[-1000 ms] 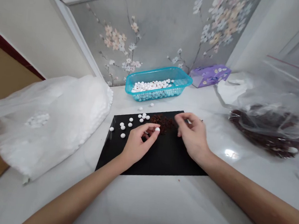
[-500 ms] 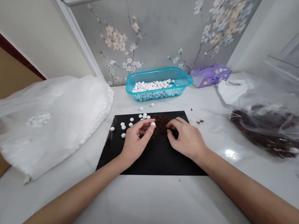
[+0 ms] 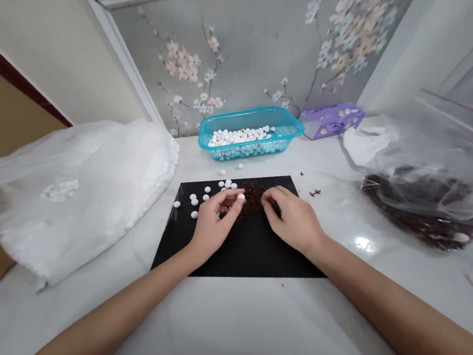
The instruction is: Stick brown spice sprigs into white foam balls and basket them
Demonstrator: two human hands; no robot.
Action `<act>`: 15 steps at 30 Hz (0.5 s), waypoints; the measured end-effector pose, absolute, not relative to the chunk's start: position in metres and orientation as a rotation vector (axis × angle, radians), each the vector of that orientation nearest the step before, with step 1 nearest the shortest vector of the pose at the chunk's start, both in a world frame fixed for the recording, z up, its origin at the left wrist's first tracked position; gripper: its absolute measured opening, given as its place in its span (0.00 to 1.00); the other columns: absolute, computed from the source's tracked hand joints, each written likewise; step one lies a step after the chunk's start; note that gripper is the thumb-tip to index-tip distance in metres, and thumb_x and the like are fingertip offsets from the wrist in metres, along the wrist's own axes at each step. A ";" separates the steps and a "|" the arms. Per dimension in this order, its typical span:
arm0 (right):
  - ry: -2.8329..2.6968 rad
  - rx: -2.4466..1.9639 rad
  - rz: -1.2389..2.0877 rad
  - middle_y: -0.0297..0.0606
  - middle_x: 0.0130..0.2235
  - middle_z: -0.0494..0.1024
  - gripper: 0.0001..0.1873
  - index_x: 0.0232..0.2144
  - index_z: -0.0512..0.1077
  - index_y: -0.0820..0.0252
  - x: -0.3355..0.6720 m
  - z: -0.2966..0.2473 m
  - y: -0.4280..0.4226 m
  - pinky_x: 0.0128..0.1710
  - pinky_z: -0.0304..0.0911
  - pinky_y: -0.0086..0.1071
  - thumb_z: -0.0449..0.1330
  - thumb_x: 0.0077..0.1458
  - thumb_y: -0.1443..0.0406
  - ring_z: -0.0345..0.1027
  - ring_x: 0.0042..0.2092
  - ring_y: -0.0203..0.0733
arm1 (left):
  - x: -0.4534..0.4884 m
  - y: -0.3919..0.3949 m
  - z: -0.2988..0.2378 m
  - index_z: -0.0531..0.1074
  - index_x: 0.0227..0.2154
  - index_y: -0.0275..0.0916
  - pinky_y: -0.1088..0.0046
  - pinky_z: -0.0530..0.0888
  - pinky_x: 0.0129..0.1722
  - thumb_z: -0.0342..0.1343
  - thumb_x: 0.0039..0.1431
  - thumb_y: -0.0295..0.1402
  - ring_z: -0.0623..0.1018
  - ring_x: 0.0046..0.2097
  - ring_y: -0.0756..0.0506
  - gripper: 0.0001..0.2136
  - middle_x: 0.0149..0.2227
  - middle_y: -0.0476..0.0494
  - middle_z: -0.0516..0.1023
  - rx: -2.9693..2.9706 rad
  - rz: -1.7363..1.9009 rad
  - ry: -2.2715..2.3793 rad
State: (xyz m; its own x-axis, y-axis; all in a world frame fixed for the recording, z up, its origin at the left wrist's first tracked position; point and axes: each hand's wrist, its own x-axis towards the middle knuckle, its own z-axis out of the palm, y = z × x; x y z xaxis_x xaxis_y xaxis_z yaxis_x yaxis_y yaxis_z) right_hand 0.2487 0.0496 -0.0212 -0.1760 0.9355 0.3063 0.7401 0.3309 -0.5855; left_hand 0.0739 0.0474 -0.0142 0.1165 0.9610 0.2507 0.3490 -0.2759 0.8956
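Note:
My left hand [image 3: 213, 228] is over the black mat [image 3: 278, 264], with a small white bead [image 3: 241, 196] pinched between thumb and fingertip. Just right of that bead lies a heap of dark reddish-brown crumbs [image 3: 251, 196], partly hidden by my fingers. My right hand [image 3: 293, 222] rests its bunched fingertips at the heap's right edge. Whether they hold any crumbs, I cannot tell. Several loose white beads [image 3: 201, 196] lie on the mat's left part, near my left hand.
A teal plastic basket [image 3: 248, 133] of white beads stands behind the mat. A bulging clear bag of white beads [image 3: 90, 192] lies on the left, and a clear bag of brown material [image 3: 420, 207] on the right. A purple box [image 3: 331, 120] sits by the wall. Brown bits [image 3: 314, 192] lie on the white counter.
My right hand has moved left and down from above the mat to the heap's edge. My left hand has shifted slightly left, keeping the bead pinched.

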 end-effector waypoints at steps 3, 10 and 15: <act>-1.708 -1.255 0.846 0.32 0.27 0.67 0.08 0.28 0.65 0.59 0.248 -0.019 0.051 0.24 0.51 0.29 0.52 0.55 0.62 0.55 0.23 0.31 | 0.075 0.048 -0.015 0.73 0.41 0.40 0.76 0.72 0.33 0.54 0.55 0.38 0.75 0.36 0.50 0.13 0.36 0.45 0.77 1.739 1.154 1.294; -1.216 -0.931 1.573 0.23 0.16 0.54 0.12 0.26 0.63 0.59 0.242 -0.016 0.047 0.17 0.39 0.26 0.57 0.51 0.57 0.44 0.17 0.27 | 0.076 0.046 -0.012 0.73 0.37 0.40 0.77 0.72 0.30 0.57 0.52 0.37 0.75 0.33 0.51 0.11 0.36 0.45 0.77 1.792 1.124 1.289; -1.201 -0.928 1.583 0.24 0.17 0.56 0.13 0.26 0.63 0.59 0.241 -0.018 0.047 0.17 0.39 0.26 0.58 0.50 0.56 0.44 0.17 0.26 | 0.076 0.046 -0.010 0.74 0.37 0.39 0.76 0.72 0.30 0.57 0.53 0.36 0.75 0.33 0.51 0.10 0.36 0.45 0.78 1.828 1.102 1.264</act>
State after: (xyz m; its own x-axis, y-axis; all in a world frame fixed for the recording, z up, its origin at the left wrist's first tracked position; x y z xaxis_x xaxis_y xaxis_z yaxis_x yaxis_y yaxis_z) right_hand 0.2414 0.0473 -0.0182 -0.2995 0.9533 -0.0387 -0.2192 -0.1082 -0.9697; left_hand 0.0759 0.0456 -0.0100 0.1828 0.9445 0.2730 0.3992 -0.3251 0.8573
